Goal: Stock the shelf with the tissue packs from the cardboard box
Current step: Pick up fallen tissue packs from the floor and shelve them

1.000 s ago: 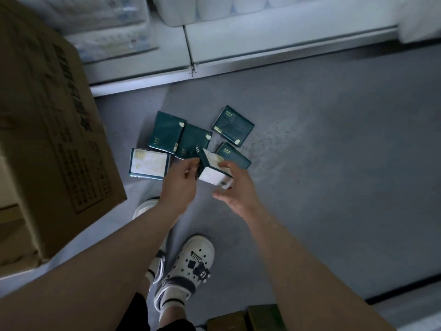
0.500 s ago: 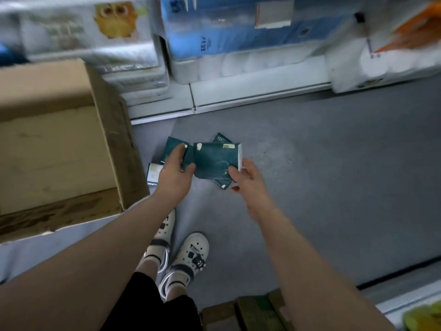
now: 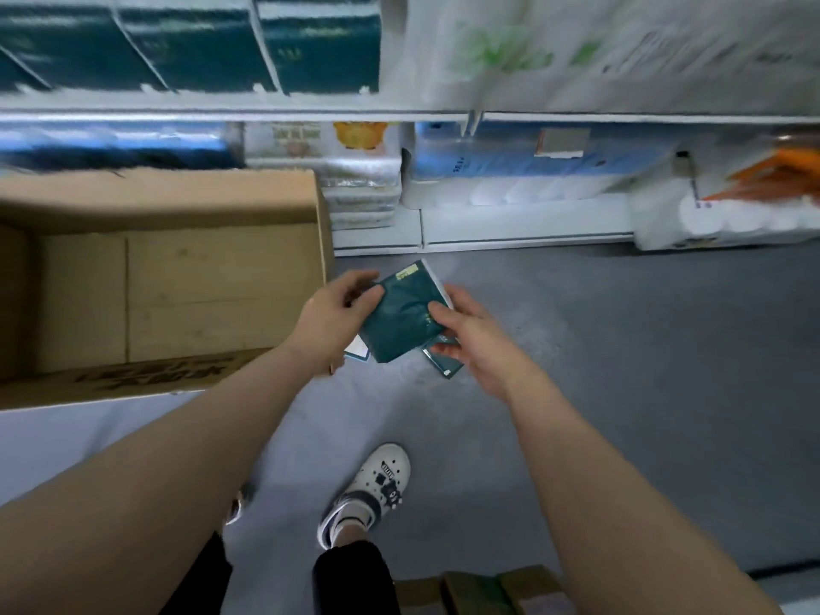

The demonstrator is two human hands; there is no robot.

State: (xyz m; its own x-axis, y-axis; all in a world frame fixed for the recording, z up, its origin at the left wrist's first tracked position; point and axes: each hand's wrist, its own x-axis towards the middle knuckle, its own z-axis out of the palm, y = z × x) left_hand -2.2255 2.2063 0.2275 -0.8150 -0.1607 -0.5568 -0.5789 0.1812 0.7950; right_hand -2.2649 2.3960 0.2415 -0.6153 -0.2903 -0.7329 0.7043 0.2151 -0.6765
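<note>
The dark green tissue pack (image 3: pixel 406 317) sits tilted in the air between my two hands, above the grey floor (image 3: pixel 621 348) and just right of the cardboard box (image 3: pixel 324 224). A pale label shows near its top corner. My left hand (image 3: pixel 330 319) grips its left edge, with the thumb lying on the green face and the other fingers (image 3: pixel 355 279) curled round the upper corner, their tips hidden behind the wrapper. My right hand (image 3: pixel 470 335) pinches the right side, with the thumb pressed flat on the front and the remaining fingers bent underneath, mostly out of sight. Below the pack a second green pack (image 3: pixel 443 365) pokes out by my right fingertips. I cannot tell whether those fingers touch it or whether it lies on the floor. A white-faced pack (image 3: pixel 357 350) peeks out under my left wrist, mostly covered. The box stands open to my left, cut off by the frame edge. Beyond it the shelf (image 3: pixel 510 233) carries wrapped paper rolls (image 3: pixel 532 190), and the level above holds dark green bundles (image 3: pixel 199 42). Both levels are smeared by blur, so their print is unreadable. My white shoe (image 3: pixel 372 490) is on the floor below.
</note>
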